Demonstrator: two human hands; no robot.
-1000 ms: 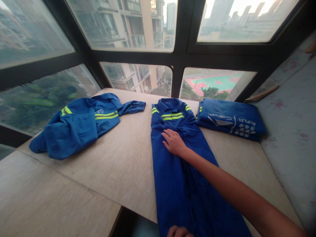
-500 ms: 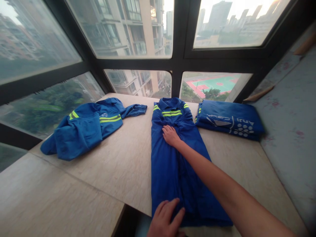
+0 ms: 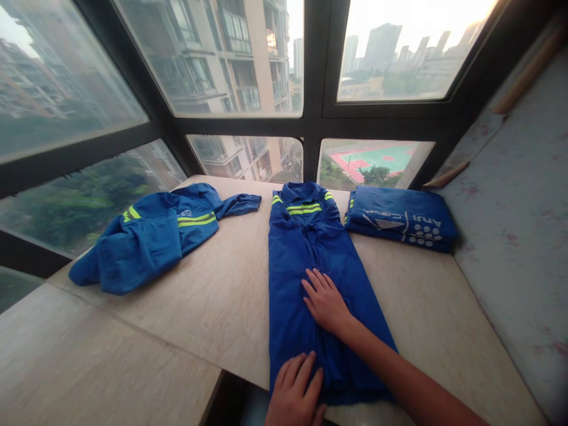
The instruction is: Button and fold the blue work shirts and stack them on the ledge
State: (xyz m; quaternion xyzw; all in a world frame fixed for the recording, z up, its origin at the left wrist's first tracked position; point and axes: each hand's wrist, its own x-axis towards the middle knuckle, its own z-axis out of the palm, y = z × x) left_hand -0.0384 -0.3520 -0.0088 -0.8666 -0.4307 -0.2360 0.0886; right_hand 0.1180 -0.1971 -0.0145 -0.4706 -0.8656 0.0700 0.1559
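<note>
The garment (image 3: 288, 284) lies lengthwise on the counter (image 3: 213, 296), collar (image 3: 302, 192) toward the window, lower end near the person. It is narrow and mostly flat, with creases below the yellow-green bands (image 3: 304, 209) and down the middle.

The right hand (image 3: 327, 302) rests palm down on its middle, fingers a little apart, pinching nothing that shows. The left hand (image 3: 293, 390) is at the lower end, also palm down with fingers spread; whether its thumb, partly cut off by the picture's bottom, grips any cloth, I cannot tell.

The step in hand looks like smoothing the cloth flat. The next move, as I judge it, calls for light, even pressure along the creases, and for keeping the sides straight while the lower end stays square.

To the right, just beside the garment's upper part, a folded bundle (image 3: 399, 219) with white print sits near the wall (image 3: 510, 236). To the left, well apart, a jacket (image 3: 146, 245) lies rumpled, one sleeve stretched toward the garment.
</note>
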